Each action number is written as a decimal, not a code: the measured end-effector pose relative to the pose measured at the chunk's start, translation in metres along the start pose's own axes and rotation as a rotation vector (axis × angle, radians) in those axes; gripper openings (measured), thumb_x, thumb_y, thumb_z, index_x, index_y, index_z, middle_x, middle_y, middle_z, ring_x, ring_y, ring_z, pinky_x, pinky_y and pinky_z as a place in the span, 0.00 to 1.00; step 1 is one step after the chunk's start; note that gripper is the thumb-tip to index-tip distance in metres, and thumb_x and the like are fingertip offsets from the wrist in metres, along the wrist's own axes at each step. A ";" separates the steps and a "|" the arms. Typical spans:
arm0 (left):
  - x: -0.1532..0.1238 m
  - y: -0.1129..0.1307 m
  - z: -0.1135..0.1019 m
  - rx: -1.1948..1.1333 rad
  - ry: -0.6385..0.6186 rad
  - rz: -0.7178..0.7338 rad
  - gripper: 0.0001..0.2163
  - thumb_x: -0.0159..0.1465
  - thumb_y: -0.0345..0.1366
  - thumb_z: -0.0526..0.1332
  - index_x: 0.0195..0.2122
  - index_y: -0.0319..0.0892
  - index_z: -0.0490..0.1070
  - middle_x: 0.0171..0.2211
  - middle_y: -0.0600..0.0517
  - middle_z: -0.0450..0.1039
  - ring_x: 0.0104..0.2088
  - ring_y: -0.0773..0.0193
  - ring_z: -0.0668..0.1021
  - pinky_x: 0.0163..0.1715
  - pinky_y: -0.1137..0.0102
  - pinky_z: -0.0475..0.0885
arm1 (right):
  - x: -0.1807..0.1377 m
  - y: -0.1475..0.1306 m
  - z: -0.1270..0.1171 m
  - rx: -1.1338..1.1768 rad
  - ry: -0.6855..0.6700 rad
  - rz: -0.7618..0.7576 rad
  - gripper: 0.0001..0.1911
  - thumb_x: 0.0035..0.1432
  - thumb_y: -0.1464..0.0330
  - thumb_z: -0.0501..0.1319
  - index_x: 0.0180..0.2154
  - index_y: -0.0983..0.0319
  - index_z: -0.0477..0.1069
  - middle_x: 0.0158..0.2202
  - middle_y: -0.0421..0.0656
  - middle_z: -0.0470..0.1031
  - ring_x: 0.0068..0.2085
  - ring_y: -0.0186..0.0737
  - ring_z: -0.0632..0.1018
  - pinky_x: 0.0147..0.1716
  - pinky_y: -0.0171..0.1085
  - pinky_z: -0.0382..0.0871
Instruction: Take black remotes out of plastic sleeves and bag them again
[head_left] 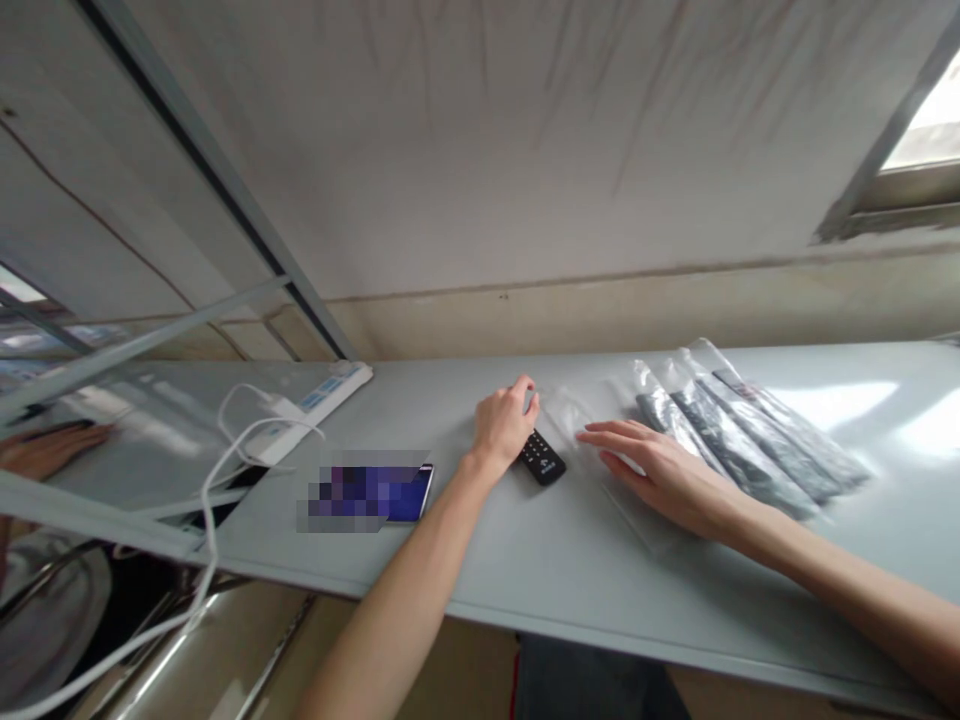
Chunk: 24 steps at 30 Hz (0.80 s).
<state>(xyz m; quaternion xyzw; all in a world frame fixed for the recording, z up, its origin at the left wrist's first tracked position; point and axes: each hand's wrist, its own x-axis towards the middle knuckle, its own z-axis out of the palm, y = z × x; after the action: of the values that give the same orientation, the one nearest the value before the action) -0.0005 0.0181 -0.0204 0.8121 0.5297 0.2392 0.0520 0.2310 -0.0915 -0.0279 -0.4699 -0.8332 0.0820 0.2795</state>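
My left hand [504, 422] is curled over the far end of a black remote control [542, 459] that lies on the grey table [525, 560]. My right hand [660, 472] lies flat with fingers stretched out on a clear plastic bag [577, 415], just right of the remote. Its fingertips point left toward the remote. Further right lie several bagged black remotes [742, 440] side by side in clear sleeves.
A phone [375, 493] with a lit screen lies left of my left arm. A white power strip [322, 398] with a white cable [214, 520] sits at the far left. Another person's hand [45, 450] shows at the left edge. A wall rises behind the table.
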 end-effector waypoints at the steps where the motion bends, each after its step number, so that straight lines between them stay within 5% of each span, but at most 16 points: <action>1: 0.000 0.000 0.001 -0.005 -0.024 0.017 0.09 0.75 0.37 0.60 0.52 0.46 0.78 0.34 0.49 0.82 0.38 0.54 0.84 0.43 0.65 0.76 | -0.001 -0.002 0.000 -0.012 -0.023 -0.017 0.20 0.75 0.67 0.55 0.62 0.56 0.77 0.60 0.51 0.81 0.57 0.53 0.83 0.58 0.56 0.80; 8: -0.006 0.010 0.007 -0.241 -0.132 0.286 0.13 0.71 0.28 0.58 0.52 0.44 0.79 0.48 0.48 0.85 0.45 0.58 0.85 0.49 0.67 0.77 | -0.008 0.002 0.013 -0.094 -0.044 -0.059 0.26 0.74 0.62 0.59 0.68 0.61 0.71 0.69 0.56 0.72 0.68 0.62 0.74 0.65 0.63 0.73; 12: -0.009 0.016 0.006 -0.270 -0.150 0.350 0.15 0.72 0.27 0.56 0.53 0.43 0.78 0.53 0.47 0.84 0.51 0.56 0.84 0.54 0.64 0.77 | -0.004 0.004 0.009 -0.059 -0.034 -0.017 0.16 0.74 0.64 0.58 0.56 0.56 0.81 0.61 0.50 0.80 0.59 0.56 0.82 0.58 0.58 0.79; 19: -0.014 0.024 0.000 -0.302 -0.146 0.419 0.13 0.74 0.31 0.55 0.53 0.44 0.78 0.54 0.48 0.83 0.54 0.57 0.83 0.57 0.65 0.76 | 0.000 0.004 0.001 -0.086 -0.001 0.010 0.11 0.71 0.68 0.59 0.41 0.56 0.80 0.44 0.49 0.83 0.42 0.50 0.83 0.41 0.47 0.80; 24: -0.014 0.024 0.003 -0.285 -0.155 0.428 0.15 0.74 0.29 0.54 0.54 0.44 0.77 0.55 0.48 0.83 0.53 0.58 0.83 0.56 0.65 0.76 | 0.000 0.007 0.004 -0.079 0.029 0.060 0.15 0.71 0.62 0.60 0.53 0.57 0.81 0.43 0.50 0.83 0.41 0.51 0.83 0.41 0.46 0.79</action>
<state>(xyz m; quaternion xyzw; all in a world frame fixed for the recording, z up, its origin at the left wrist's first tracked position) 0.0166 -0.0042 -0.0192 0.9060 0.3011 0.2542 0.1544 0.2342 -0.0875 -0.0340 -0.5065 -0.8172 0.0506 0.2704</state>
